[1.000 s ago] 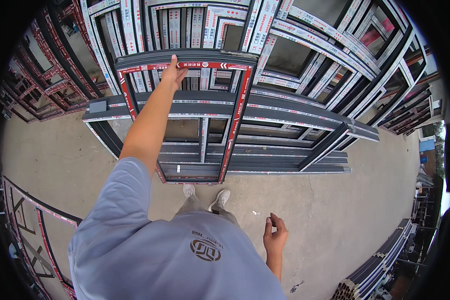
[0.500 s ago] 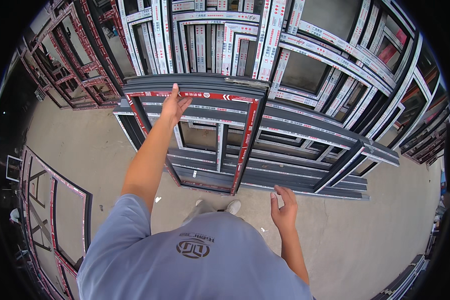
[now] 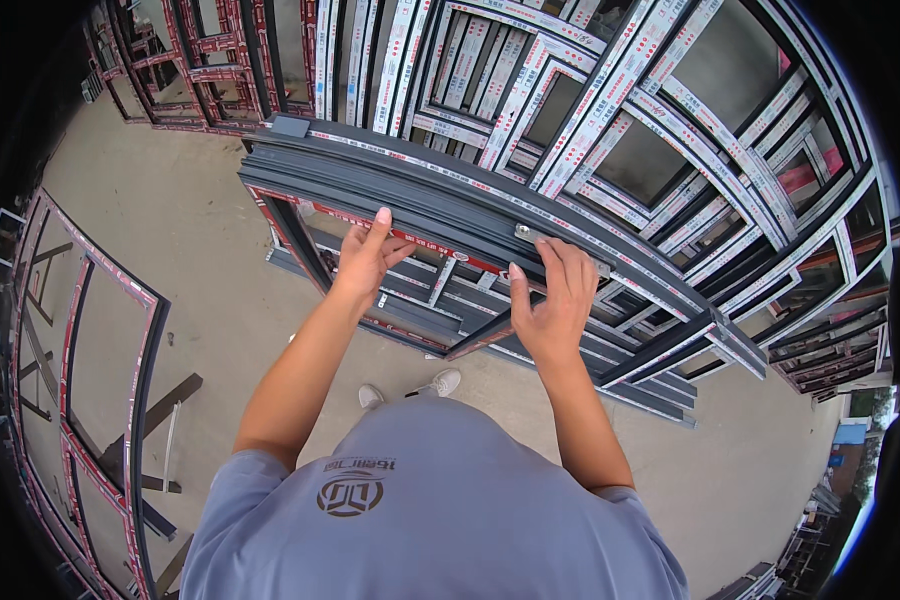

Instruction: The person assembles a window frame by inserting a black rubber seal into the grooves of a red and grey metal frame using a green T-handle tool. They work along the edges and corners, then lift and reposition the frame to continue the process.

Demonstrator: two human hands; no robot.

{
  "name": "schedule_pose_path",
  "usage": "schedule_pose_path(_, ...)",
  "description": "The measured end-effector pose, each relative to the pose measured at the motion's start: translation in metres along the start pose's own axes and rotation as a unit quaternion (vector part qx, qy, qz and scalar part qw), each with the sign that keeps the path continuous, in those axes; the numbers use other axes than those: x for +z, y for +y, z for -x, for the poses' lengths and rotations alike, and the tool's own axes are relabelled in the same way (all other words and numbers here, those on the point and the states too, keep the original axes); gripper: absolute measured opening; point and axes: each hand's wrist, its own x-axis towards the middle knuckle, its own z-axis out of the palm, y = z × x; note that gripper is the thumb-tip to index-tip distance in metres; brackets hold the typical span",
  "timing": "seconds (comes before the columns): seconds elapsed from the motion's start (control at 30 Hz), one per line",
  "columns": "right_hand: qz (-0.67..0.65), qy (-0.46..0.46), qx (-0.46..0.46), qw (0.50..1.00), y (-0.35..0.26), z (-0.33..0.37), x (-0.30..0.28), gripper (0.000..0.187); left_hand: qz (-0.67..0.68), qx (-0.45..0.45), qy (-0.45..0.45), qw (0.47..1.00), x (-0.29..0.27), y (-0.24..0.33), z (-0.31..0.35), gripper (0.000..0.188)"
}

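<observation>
A dark grey window frame [image 3: 433,243] with red protective tape stands upright in front of me, its top rail tilted in view. My left hand [image 3: 366,262] is at the left part of that rail, thumb over the red tape and fingers curled at its inner edge. Near the right end of the rail, my right hand [image 3: 558,305] grips with its fingers over the top and its thumb on the near side. A small metal fitting [image 3: 523,231] sits on the grey top edge beside the right fingers. Parts of the lower frame are hidden behind my arms.
Large frames with white tape [image 3: 580,110] lean behind. Long grey profiles [image 3: 660,395] lie low at the right. Red-taped frames stand at the far left [image 3: 205,70] and near left [image 3: 80,330], with loose bars [image 3: 160,420] on the floor there.
My right hand has risen from beside my body onto the frame's top rail. The left hand stays at the rail. The view has turned, and the frame now appears tilted and nearer.
</observation>
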Motion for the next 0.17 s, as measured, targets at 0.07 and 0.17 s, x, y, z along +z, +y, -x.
schedule_pose_path(0.07,0.053,-0.019,0.006,0.998,-0.019,0.008,0.005,0.051,0.030,-0.004,-0.067,0.997,-0.010,0.001,0.020,0.072)
schedule_pose_path(0.17,0.047,-0.035,-0.021,0.998,-0.056,0.010,0.025,0.054,0.033,0.004,-0.014,0.999,-0.044,0.011,0.050,0.070)
